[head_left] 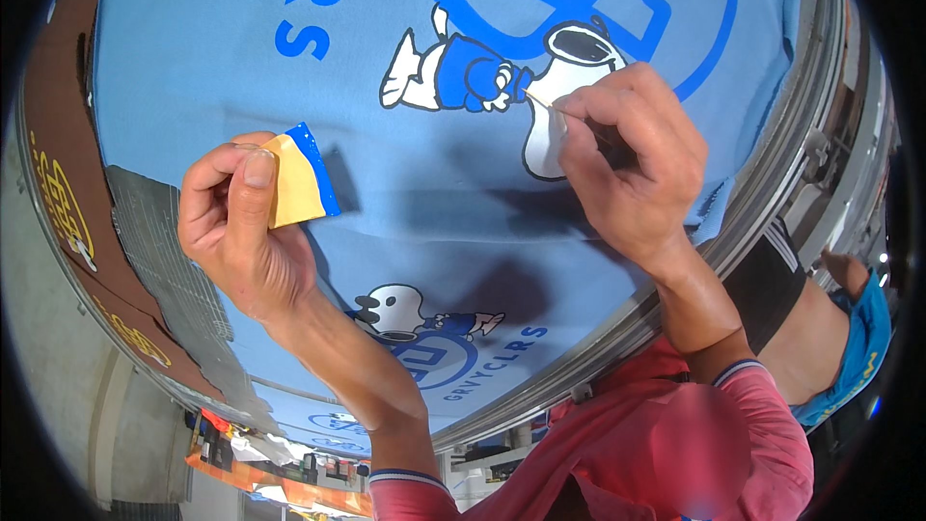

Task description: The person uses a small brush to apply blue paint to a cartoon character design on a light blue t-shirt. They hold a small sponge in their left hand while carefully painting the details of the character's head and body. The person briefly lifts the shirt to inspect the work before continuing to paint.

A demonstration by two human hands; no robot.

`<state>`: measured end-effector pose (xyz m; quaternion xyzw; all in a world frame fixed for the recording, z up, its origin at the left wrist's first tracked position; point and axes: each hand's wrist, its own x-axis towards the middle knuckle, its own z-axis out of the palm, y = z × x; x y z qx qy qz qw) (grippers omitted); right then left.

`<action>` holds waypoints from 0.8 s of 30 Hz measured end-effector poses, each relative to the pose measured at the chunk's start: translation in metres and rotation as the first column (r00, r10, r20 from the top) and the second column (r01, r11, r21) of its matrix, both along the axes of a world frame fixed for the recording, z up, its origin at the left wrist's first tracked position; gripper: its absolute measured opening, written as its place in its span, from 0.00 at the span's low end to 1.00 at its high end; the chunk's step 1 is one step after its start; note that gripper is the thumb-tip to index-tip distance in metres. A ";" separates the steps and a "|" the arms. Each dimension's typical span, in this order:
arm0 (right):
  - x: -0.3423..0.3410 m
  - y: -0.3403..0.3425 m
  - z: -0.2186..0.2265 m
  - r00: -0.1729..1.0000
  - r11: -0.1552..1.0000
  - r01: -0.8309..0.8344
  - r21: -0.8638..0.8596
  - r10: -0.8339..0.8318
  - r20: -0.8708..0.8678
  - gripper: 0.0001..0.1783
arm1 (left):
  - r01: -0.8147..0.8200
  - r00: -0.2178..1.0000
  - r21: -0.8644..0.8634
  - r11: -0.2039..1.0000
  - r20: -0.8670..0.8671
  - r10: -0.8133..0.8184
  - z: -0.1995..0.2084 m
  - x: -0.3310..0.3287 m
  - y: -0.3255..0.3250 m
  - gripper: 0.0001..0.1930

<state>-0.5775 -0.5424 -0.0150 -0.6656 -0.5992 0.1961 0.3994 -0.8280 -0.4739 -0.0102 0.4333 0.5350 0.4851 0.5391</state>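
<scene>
A light blue cloth [463, 222] printed with white cartoon dogs and blue lettering spreads under both my hands. Between the thumb and fingers of my left hand [253, 241] is a small yellow card [297, 183], its far edge coated in blue that looks like ink. My right hand [641, 159] is closed in a pinch over the head of the larger printed dog [569, 87]. From its fingertips a thin pale stick [540, 98] points left to the dog's neck; the fingers hide its other end. Whether the tip touches the cloth I cannot tell.
A metal rail [762, 169] runs along the cloth's right side. On the left lie a dark grey gridded strip [169, 260] and a brown panel [72, 169] with yellow prints. Low at the right are black striped fabric [767, 280] and a blue item [854, 357] beside bare skin.
</scene>
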 end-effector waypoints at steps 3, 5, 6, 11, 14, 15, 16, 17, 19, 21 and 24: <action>0.001 0.000 0.000 1.000 1.000 -0.015 -0.004 0.015 0.013 0.10 | 0.000 1.000 0.003 1.000 0.000 0.000 -0.001 0.000 0.000 0.08; 0.002 0.001 0.000 0.999 0.999 -0.033 -0.001 0.033 0.026 0.10 | 0.000 1.000 0.008 1.000 -0.001 0.000 -0.001 0.001 0.000 0.08; 0.002 0.000 0.000 0.999 1.000 -0.030 -0.002 0.030 0.017 0.10 | 0.001 1.000 0.011 1.000 -0.005 -0.001 -0.001 0.001 0.000 0.08; 0.002 0.001 -0.001 1.000 1.000 -0.024 0.002 0.024 0.005 0.11 | 0.000 1.000 0.014 1.000 -0.004 0.000 -0.001 0.002 0.000 0.08; 0.003 0.000 0.000 0.999 0.999 -0.042 -0.009 0.042 0.018 0.11 | 0.002 1.000 0.019 1.000 -0.018 -0.001 -0.001 0.000 0.000 0.08; 0.003 0.000 0.000 0.999 0.999 -0.043 -0.011 0.043 0.016 0.11 | -0.003 1.000 0.020 1.000 -0.022 0.003 -0.002 0.000 0.000 0.08; 0.003 0.000 0.000 0.999 0.999 -0.044 -0.013 0.044 0.015 0.11 | -0.007 1.000 0.022 1.000 -0.025 0.007 -0.002 0.000 0.000 0.09; 0.003 0.000 0.000 0.999 0.999 -0.045 -0.016 0.045 0.013 0.11 | -0.011 1.000 0.023 1.000 -0.029 0.012 -0.003 -0.001 0.000 0.09; 0.002 0.000 0.000 1.000 1.000 -0.023 -0.017 0.023 -0.010 0.11 | -0.008 1.000 0.019 1.000 -0.022 0.008 -0.002 0.000 0.000 0.09; 0.002 0.000 -0.001 1.000 1.000 -0.021 -0.011 0.021 -0.015 0.12 | -0.005 1.000 0.017 1.000 -0.017 0.006 -0.001 0.001 0.000 0.08; 0.003 0.001 -0.001 0.999 0.999 -0.044 -0.001 0.044 0.010 0.12 | -0.001 1.000 0.017 1.000 -0.012 0.001 0.000 0.002 0.000 0.08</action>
